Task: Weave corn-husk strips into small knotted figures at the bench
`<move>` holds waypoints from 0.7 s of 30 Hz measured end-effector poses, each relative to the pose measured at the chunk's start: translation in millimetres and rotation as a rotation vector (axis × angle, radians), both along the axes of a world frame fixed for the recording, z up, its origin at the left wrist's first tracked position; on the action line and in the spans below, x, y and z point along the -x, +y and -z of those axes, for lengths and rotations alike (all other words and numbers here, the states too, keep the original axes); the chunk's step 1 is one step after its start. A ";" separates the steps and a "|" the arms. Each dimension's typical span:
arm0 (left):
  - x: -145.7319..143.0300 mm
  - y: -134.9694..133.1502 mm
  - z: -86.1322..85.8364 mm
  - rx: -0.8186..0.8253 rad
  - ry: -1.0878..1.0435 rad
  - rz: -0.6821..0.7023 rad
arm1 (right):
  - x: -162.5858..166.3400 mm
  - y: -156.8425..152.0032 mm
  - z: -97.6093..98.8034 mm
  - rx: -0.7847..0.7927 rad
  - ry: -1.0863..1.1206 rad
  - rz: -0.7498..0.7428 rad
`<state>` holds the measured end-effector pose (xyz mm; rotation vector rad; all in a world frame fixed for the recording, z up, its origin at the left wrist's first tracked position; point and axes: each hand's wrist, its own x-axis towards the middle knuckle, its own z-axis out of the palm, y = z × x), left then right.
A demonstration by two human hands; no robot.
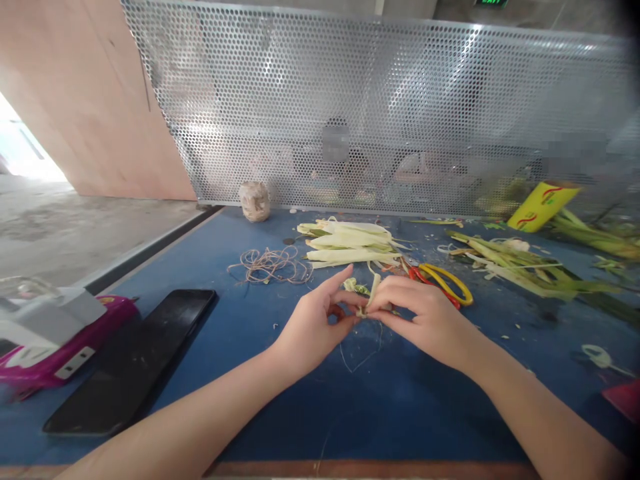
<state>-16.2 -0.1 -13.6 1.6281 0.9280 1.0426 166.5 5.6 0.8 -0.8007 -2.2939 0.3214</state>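
Over the middle of the blue table, my left hand (320, 317) and my right hand (420, 310) meet fingertip to fingertip. Both pinch a small piece of pale green corn husk (374, 288), with a curled green bit showing at its left. My left index finger points up, while the thumb and other fingers close on the husk. A thin thread hangs in a loop below the fingers. Just beyond lies a stack of corn husks (350, 243). Scissors (447, 283) with yellow and red handles rest behind my right hand. My fingers hide part of the held piece.
Tangled twine (270, 265) lies left of the husks, near a wrapped roundish lump (255, 201). A black phone (135, 360) and a purple power strip (80, 347) are at left. More husks (520, 267) and a yellow tube (545, 205) lie right. A perforated metal screen (310, 100) bounds the back.
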 end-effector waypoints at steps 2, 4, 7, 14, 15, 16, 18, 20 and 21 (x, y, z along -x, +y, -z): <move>0.6 -0.1 1.0 -0.042 0.013 0.000 | 0.5 -0.1 -0.4 0.007 0.004 0.031; 1.0 -0.5 1.0 -0.064 0.029 -0.005 | 1.5 -0.5 0.4 0.001 0.021 0.059; 0.8 -1.5 0.0 -0.067 0.040 -0.002 | 2.6 -1.0 2.7 -0.021 0.047 0.071; 0.1 -0.9 2.3 -0.117 0.079 -0.029 | 1.5 -2.2 4.8 0.014 -0.022 0.072; 0.3 -0.6 2.8 -0.124 0.095 -0.035 | 1.4 -2.3 4.8 0.032 -0.036 0.062; 0.5 -0.3 3.1 -0.130 0.107 -0.037 | 1.3 -2.2 4.8 0.045 -0.046 0.051; 0.8 0.1 3.3 -0.137 0.117 -0.031 | 1.2 -2.1 4.9 0.049 -0.051 0.042; 1.0 0.3 3.1 -0.138 0.115 -0.022 | 1.5 -2.1 4.9 0.036 -0.041 0.054; 1.2 0.3 3.0 -0.140 0.115 -0.020 | 1.6 -2.1 4.8 0.029 -0.038 0.060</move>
